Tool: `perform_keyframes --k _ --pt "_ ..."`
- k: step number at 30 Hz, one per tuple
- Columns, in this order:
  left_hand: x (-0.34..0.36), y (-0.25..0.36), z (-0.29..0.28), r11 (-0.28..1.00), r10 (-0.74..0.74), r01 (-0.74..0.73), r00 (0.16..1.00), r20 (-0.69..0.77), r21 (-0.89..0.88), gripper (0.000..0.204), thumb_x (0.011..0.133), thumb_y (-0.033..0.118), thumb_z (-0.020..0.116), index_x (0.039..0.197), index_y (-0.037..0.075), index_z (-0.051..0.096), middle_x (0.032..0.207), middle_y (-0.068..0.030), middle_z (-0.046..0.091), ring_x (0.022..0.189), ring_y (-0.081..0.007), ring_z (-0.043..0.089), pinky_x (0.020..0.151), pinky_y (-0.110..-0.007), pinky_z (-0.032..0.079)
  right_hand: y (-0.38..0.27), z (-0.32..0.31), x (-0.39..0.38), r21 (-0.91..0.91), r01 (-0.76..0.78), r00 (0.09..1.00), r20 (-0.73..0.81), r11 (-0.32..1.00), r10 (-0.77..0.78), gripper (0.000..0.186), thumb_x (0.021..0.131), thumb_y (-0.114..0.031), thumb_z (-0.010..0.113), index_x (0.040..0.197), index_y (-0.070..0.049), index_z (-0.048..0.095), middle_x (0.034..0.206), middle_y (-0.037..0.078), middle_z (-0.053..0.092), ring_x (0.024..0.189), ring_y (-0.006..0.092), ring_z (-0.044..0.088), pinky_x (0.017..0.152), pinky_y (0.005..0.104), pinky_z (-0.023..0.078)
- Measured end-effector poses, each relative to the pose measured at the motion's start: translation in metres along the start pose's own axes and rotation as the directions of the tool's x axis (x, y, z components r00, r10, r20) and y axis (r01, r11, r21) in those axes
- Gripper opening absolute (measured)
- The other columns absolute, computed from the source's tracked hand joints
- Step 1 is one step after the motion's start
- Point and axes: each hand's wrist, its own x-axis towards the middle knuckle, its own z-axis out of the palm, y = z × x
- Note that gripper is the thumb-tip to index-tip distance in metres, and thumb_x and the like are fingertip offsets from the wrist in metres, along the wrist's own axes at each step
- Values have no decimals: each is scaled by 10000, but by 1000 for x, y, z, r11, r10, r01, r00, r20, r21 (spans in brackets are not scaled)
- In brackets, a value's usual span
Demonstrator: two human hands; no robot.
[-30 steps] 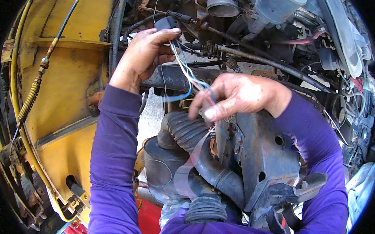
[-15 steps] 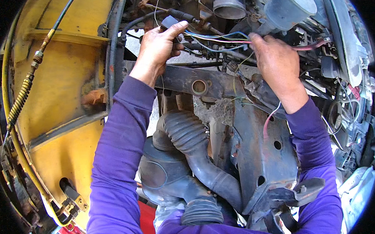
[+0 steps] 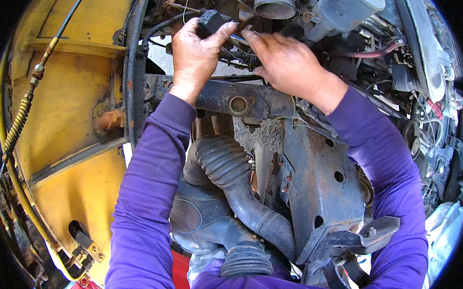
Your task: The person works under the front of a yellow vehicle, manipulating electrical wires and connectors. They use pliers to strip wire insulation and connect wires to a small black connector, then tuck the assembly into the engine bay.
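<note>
Beyond the dark metal crossbeam with a round hole [image 3: 269,100], the left hand [image 3: 194,56] grips a boxy black plastic-looking block [image 3: 216,19]; the right hand [image 3: 285,59] bends over a thin blue wire [image 3: 237,38] beside it. The step seems to be handling this wire, probably calling next for a steady block. The right hand hides most of the wire, so its hold cannot be told

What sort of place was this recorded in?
Likely a vehicle repair spot, over the exposed engine or chassis area of a large vehicle; whether indoors or outdoors is unclear. The ribbed black hose, worn yellow metal panel and grimy crossbeam point to that.
</note>
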Motion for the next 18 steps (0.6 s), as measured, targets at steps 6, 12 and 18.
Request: perform_keyframes --k 6,12,18 --pt "-4 -1 12 910 -323 288 943 -76 -297 259 904 255 808 1014 46 702 780 -26 677 548 -103 622 500 -252 508 50 23 -1 170 -80 991 121 982 60 373 851 -112 659 1206 3 646 1080 230 676 1069 387 655 932 485 540" --pt "8 -19 -5 972 -174 165 984 -43 -167 258 880 227 835 1011 48 704 792 -24 697 576 -89 633 522 -241 522 27 14 6 193 -191 970 185 962 156 378 860 -177 651 1202 -15 669 1079 247 711 1050 429 671 944 494 535" --pt "6 -37 6 832 -323 307 945 47 -462 216 931 201 779 1058 54 685 881 -50 726 644 -127 678 584 -277 590 47 41 7 229 -279 884 441 932 156 234 867 -131 627 1030 21 698 1011 263 707 991 453 675 900 509 538"
